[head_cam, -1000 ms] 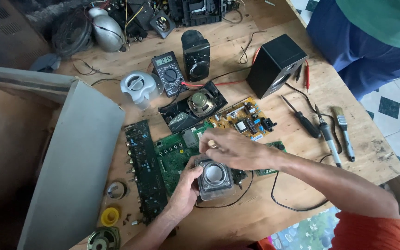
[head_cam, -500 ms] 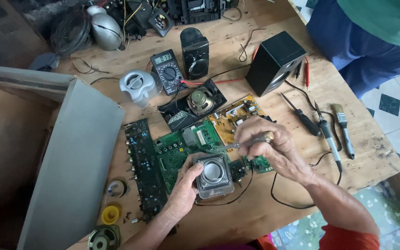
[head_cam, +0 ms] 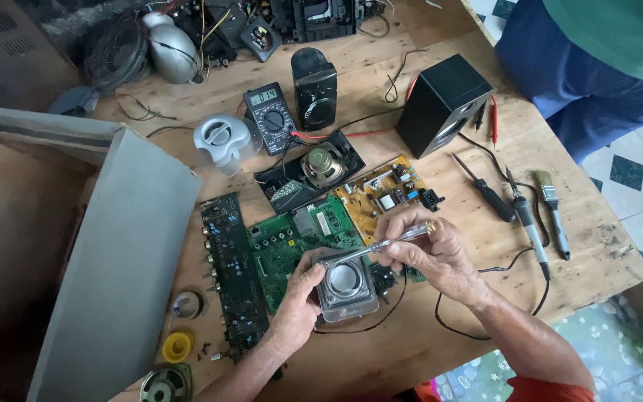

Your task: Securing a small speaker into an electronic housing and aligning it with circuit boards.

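Wooden bench [head_cam: 426, 350] cluttered; big grey panel [head_cam: 120, 275] leans at the left. Green board [head_cam: 292, 242] lies mid-bench, with a dark board [head_cam: 232, 268] strip to its left and a yellow board [head_cam: 385, 193] to its upper right. Black speaker box [head_cam: 440, 104] stands at top right, multimeter [head_cam: 271, 115] top centre. Small speaker [head_cam: 345, 286] sits on the lower right edge of the green board: square clear housing, round shiny cone facing up, thin black wire trailing out below. Left hand [head_cam: 295, 309] is closed around its left side, thumb on the near corner. Right hand [head_cam: 429, 253] pinches a metal tool [head_cam: 385, 246], slim and silvery, lying at a slant with its tip touching the speaker's upper left edge and its other end up by the fingers. Versus half a second ago: right hand has shifted slightly down and left toward the speaker, tool now reaching the housing rather than held up above it; left hand and speaker have hardly moved. A second ago the right hand was directly over the speaker.
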